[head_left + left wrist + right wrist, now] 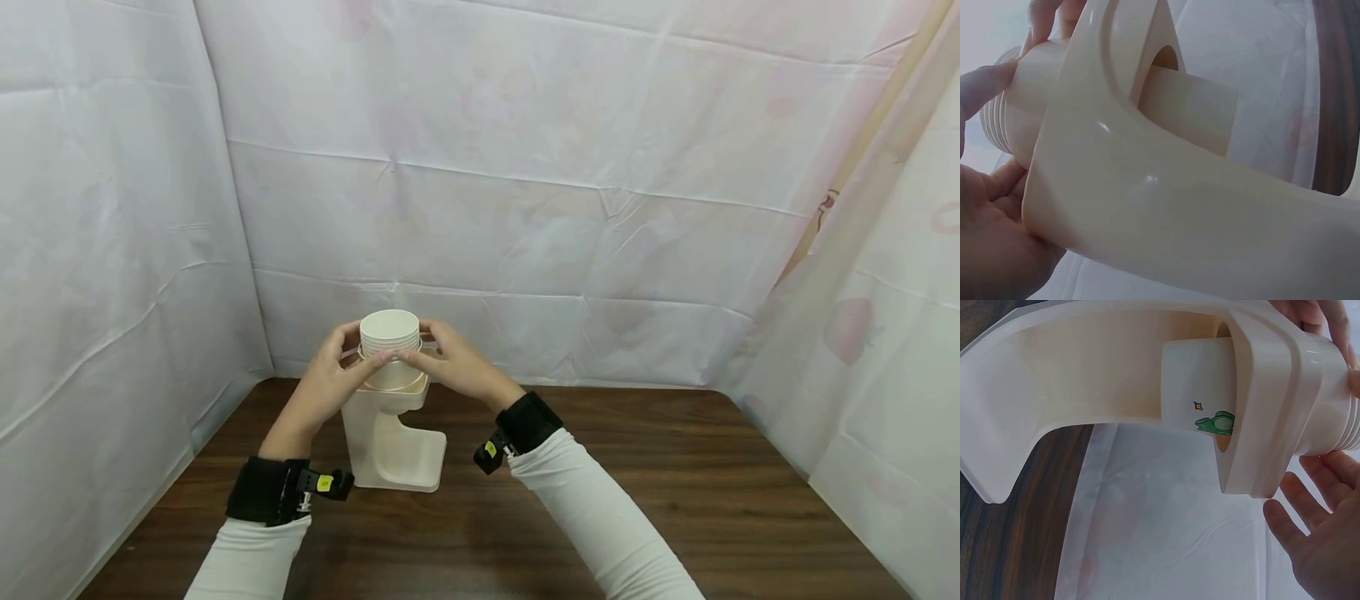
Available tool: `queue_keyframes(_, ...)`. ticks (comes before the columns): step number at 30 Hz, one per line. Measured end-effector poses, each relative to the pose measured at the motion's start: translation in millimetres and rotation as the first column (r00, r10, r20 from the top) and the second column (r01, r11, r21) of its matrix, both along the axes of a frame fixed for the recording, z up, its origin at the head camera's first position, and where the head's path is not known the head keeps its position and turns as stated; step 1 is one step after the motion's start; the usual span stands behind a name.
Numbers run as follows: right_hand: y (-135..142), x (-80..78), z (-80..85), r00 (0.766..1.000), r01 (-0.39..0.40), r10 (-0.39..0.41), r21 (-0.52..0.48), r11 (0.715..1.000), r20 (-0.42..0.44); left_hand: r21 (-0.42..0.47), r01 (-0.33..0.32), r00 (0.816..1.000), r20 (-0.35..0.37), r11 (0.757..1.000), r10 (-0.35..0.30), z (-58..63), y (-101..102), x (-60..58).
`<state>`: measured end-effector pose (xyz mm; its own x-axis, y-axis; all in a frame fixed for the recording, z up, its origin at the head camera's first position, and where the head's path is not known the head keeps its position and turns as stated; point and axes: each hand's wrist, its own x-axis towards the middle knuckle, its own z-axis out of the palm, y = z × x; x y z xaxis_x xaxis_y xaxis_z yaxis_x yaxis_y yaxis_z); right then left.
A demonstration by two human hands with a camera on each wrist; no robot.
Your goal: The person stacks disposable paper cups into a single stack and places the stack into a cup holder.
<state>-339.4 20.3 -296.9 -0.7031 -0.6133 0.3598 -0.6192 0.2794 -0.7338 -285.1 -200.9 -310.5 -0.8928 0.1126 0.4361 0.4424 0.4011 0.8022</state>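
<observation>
A cream cup dispenser point(362, 437) stands on the table, with a round collar point(393, 375) on top. A stack of white paper cups point(390, 332) sits in the collar, its ridged rims above the edge. Below, the lower end of a cup point(1194, 381) with a green printed figure pokes through the dispenser's opening. My left hand point(330, 375) grips the collar from the left, thumb in front and fingers behind. From the right, my right hand point(465, 367) holds the same collar, its thumb tip near the left one. Some fingertips behind the cups are hidden.
The dark wood table point(637, 492) stretches to the right of the dispenser. A pale cloth point(525, 233) hangs behind the table's back edge, with more cloth on both sides. Black camera straps point(528, 423) wrap both wrists.
</observation>
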Motion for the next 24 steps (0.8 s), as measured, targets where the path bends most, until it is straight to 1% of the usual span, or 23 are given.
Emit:
queue_keyframes(5,1,1.6,2.8,1.000,0.003,-0.004,0.029,1.000,0.021,0.004,-0.008,1.000,-0.007,1.000,0.008,0.5,1,2.3)
queue_keyframes(11,2,0.6,4.2,0.999,-0.022,0.022,0.017,1.000,0.031,-0.003,-0.020,1.000,-0.002,1.000,0.020,-0.5,1,-1.8)
queue_keyframes(18,0,-0.6,-2.7,0.998,-0.054,0.054,-0.003,0.999,0.038,-0.007,-0.038,0.999,0.003,0.999,0.038,-5.7,-1,-4.1)
queue_keyframes(24,1,0.1,-6.8,0.998,-0.063,0.063,-0.005,0.998,0.017,-0.001,-0.040,0.999,-0.015,0.999,0.040,-6.7,-2,-0.4)
